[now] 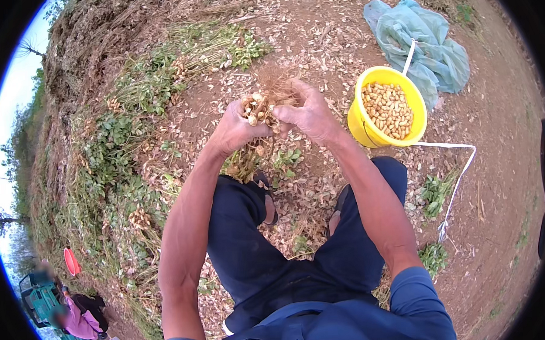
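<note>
Between my two hands is a bunch of peanut plants (259, 104), with pale pods among brown, hairy roots. My left hand (234, 126) is closed around the pods and stems on its side. My right hand (309, 112) grips the root side, its thumb pressed in by the pods. Stems and leaves of the bunch hang below my hands, toward my feet. To the right of my right hand stands a yellow bucket (360, 120), which holds many picked peanuts (388, 110).
A pale blue-green plastic sheet (428, 44) lies crumpled behind the bucket. White strap (461, 183) trails on the soil at right. Pulled peanut plants (110, 140) cover the ground at left. Far lower left, a person in pink (81, 321) is near a green vehicle (41, 301) and a red basin (71, 262).
</note>
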Motion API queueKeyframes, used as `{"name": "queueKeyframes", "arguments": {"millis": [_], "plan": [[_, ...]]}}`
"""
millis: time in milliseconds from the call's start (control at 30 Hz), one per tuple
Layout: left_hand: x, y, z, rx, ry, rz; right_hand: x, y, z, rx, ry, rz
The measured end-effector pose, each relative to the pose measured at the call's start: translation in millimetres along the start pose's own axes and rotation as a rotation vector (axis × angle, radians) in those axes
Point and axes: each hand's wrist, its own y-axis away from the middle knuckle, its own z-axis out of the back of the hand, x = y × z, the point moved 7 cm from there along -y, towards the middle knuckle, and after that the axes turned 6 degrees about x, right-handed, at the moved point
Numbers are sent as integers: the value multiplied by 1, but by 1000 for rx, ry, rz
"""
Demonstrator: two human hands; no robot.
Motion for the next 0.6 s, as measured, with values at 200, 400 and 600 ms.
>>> {"name": "queueKeyframes", "arguments": {"millis": [200, 400, 600], "plan": [[2, 1, 1, 28, -104, 73, 1, 1, -3, 37, 176, 23], [-2, -7, -6, 3, -94, -43, 4, 4, 1, -85, 497, 143], [3, -17, -4, -117, -161, -62, 23, 4, -7, -117, 550, 228]]}}
